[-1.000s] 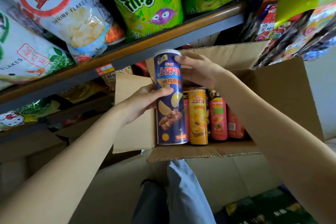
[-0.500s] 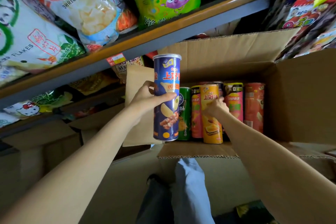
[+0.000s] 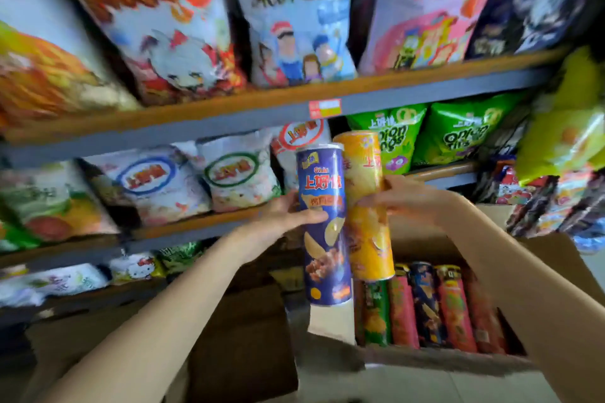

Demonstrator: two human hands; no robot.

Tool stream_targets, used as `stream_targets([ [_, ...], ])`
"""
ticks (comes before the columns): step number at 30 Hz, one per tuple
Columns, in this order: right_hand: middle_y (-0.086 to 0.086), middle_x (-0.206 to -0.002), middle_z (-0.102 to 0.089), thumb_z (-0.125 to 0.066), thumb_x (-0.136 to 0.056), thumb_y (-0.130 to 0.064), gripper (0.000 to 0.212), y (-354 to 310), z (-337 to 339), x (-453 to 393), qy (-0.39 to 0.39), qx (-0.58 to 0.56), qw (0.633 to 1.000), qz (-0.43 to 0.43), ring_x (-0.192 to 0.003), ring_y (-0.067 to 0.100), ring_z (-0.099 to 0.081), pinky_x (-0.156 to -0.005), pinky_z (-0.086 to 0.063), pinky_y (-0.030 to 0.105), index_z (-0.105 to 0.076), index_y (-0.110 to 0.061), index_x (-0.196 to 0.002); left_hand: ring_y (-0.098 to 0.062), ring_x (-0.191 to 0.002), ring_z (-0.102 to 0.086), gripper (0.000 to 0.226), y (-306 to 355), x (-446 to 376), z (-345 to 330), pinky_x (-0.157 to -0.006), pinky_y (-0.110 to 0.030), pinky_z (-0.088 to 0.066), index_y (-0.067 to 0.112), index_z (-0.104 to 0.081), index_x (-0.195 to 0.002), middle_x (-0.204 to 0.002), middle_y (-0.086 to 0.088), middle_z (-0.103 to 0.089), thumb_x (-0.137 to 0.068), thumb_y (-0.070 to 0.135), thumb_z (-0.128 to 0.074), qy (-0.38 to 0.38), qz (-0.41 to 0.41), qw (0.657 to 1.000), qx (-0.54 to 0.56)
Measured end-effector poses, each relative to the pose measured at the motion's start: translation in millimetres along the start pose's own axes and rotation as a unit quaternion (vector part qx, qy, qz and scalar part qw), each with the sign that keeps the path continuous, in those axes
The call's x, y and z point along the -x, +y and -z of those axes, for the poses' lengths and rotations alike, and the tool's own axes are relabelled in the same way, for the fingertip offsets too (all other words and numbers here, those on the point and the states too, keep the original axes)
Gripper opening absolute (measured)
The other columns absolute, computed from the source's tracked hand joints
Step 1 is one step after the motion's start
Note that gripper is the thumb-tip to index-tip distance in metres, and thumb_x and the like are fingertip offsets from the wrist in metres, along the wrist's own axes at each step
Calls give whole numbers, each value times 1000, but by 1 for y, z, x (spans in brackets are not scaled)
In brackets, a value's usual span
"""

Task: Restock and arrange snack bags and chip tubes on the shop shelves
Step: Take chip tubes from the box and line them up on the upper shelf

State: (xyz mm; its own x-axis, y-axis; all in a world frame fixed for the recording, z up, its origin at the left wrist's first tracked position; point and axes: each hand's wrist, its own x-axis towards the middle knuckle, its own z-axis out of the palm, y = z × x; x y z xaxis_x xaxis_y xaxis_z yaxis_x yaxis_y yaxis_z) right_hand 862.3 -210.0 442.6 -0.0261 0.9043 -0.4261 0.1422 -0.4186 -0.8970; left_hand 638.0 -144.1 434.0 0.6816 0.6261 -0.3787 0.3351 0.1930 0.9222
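Now the left hand (image 3: pixel 284 216) grips the blue tube (image 3: pixel 324 226), the right hand (image 3: pixel 406 198) the yellow tube (image 3: pixel 368 206); keep each upright above its grip when shelving.

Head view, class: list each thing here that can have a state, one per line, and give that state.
Blue chip tube: upright, lidded, gripped by left hand.
Yellow chip tube: lifted clear of the box, tilted slightly, gripped by right hand.
Cardboard box: open, flaps up.
Boxed tubes: standing, packed side by side.
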Motion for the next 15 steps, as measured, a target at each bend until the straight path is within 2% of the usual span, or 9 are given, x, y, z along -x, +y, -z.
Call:
stream_targets([
  [2,8,-93,-69,-77,-62,-23,51,-59,-33,19,5,-16,998,57,-79,20,-63,-69,-49,27,-61,-4,-106,-13,-85,-66,55,33,40,30,-69,-20,-48,21,-65,-100,-94,3,-72,-49,41,-75,39,-50,998,20],
  [4,2,-79,-73,-63,-82,-7,18,-115,-69,35,16,-53,990,127,-65,12,-68,-58,-52,20,-62,-8,-100,-14,-75,-64,53,68,79,60,-70,-25,-47,21,-66,-89,-80,4,-72,-40,43,-71,85,-99,991,41],
  [5,-1,-70,-72,-54,-87,-2,13,-141,-89,42,25,-75,984,157,-57,9,-67,-52,-51,18,-62,-10,-94,-15,-72,-63,49,86,99,75,-72,-28,-45,20,-66,-84,-74,3,-71,-41,41,-71,116,-121,984,57],
  [6,-1,-64,-71,-50,-89,-2,15,-165,-109,49,29,-95,979,178,-52,8,-66,-49,-52,17,-61,-11,-89,-16,-69,-61,40,104,118,89,-73,-30,-45,19,-65,-80,-68,3,-70,-46,37,-72,144,-144,976,78],
  [8,1,-64,-71,-58,-83,-9,8,-209,-146,59,35,-107,971,211,-52,10,-66,-52,-55,20,-62,-10,-91,-16,-62,-61,20,134,157,118,-68,-27,-47,17,-63,-76,-60,3,-68,-67,34,-69,179,-183,961,100],
  [10,1,-63,-70,-67,-78,-15,16,-245,-177,68,33,-105,965,238,-51,10,-65,-50,-54,20,-60,-10,-92,-21,-66,-63,29,156,191,144,-74,-30,-49,16,-65,-76,-69,-4,-70,-68,43,-66,206,-207,950,111],
  [12,-1,-55,-67,-63,-84,-17,9,-277,-202,77,43,-96,961,257,-45,8,-62,-41,-48,17,-58,-11,-89,-22,-66,-64,30,172,219,166,-78,-34,-48,15,-66,-78,-71,-6,-71,-72,45,-64,222,-228,939,129],
  [13,0,-61,-69,-64,-80,-20,16,-290,-212,77,44,-77,958,272,-51,9,-64,-47,-51,19,-60,-11,-93,-20,-62,-64,26,179,230,176,-77,-34,-48,14,-67,-80,-70,-6,-71,-77,39,-64,228,-242,933,140],
  [15,3,-86,-73,-69,-69,-26,41,-316,-230,77,45,-21,951,306,-74,16,-67,-75,-56,31,-63,-10,-106,-20,-68,-65,27,188,247,195,-80,-38,-50,14,-66,-89,-82,-8,-71,-72,34,-69,246,-263,923,136],
])
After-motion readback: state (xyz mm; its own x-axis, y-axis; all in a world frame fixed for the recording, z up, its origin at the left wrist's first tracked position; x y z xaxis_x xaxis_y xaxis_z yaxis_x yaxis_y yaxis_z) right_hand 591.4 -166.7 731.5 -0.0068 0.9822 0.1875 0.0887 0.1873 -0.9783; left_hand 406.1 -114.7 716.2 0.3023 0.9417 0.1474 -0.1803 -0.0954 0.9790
